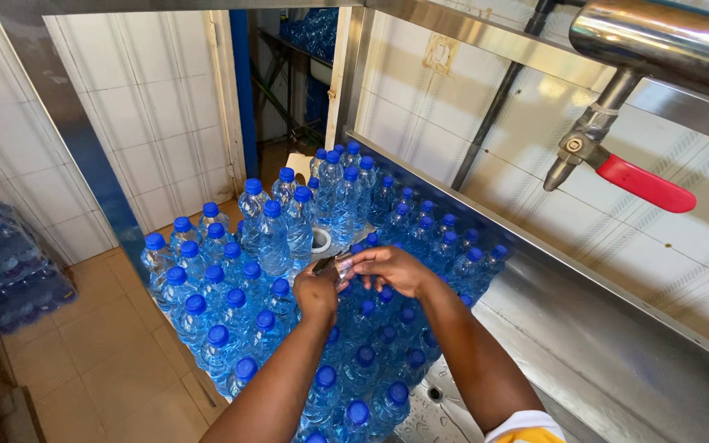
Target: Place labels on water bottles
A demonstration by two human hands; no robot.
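Dozens of bottles: small clear plastic water bottles with blue caps stand upright and packed close on a steel bench, filling it from the far edge to the near edge, some touching.
Left hand: the left hand is held over the bottles near the middle of the bench, fingers curled around a small dark and shiny object (too small to tell what it is).
Right hand: the right hand meets the left just beside it, its fingertips pinching the same small object from the other side; both hands grasp it, neither is released.
Where the object is: above the bottle caps, between the two hands, not resting on the bench.
White ring: a white roll-like ring lies among the bottles just beyond the hands.
Bench right side: bare steel, wet-looking, with a small drain hole near the near edge.
Tap: a steel pipe at the upper right carries a valve with a red lever, well apart from the hands.
Floor, left: wrapped packs of bottles lie against the tiled wall.
Sleeve: a white and yellow cuff shows on the right arm.
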